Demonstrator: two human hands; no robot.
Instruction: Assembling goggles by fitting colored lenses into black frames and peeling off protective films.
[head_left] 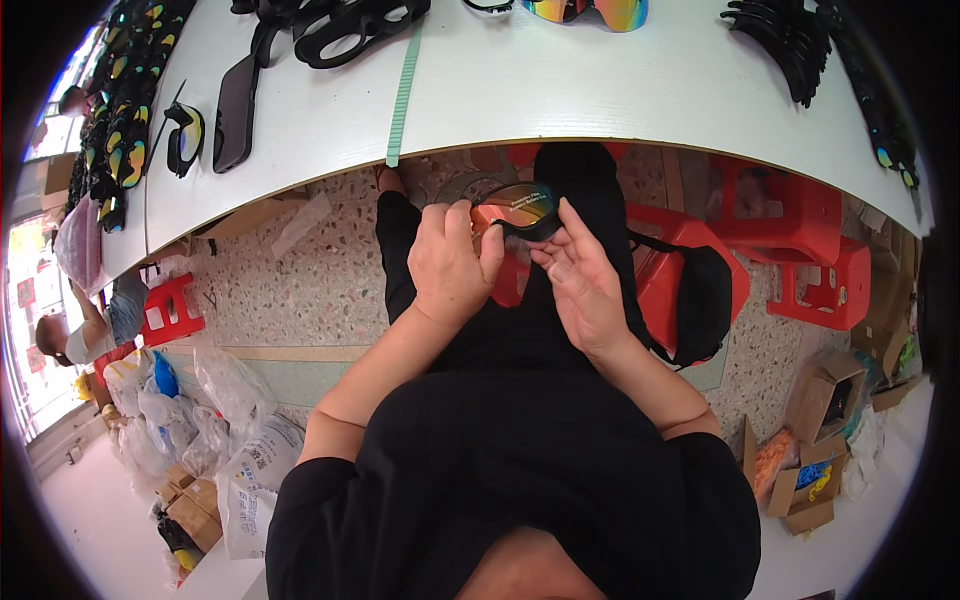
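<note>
Now left hand point(447, 262) and right hand point(588, 288) pinch sunglasses point(516, 214) bearing white, perhaps two-line lettering point(528, 202).

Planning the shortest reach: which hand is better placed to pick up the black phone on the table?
Probably the left hand: the phone lies on the left of the table, nearer to it than to the right hand. Both hands hold the sunglasses, so the left would have to let go first.

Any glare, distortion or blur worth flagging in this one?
Head view: the front edge of the white table bows, and the corners fall to black; the window at far left is washed out; the mirrored eyewear shows orange-green reflections; the left hand and right hand show no obvious motion blur.
</note>
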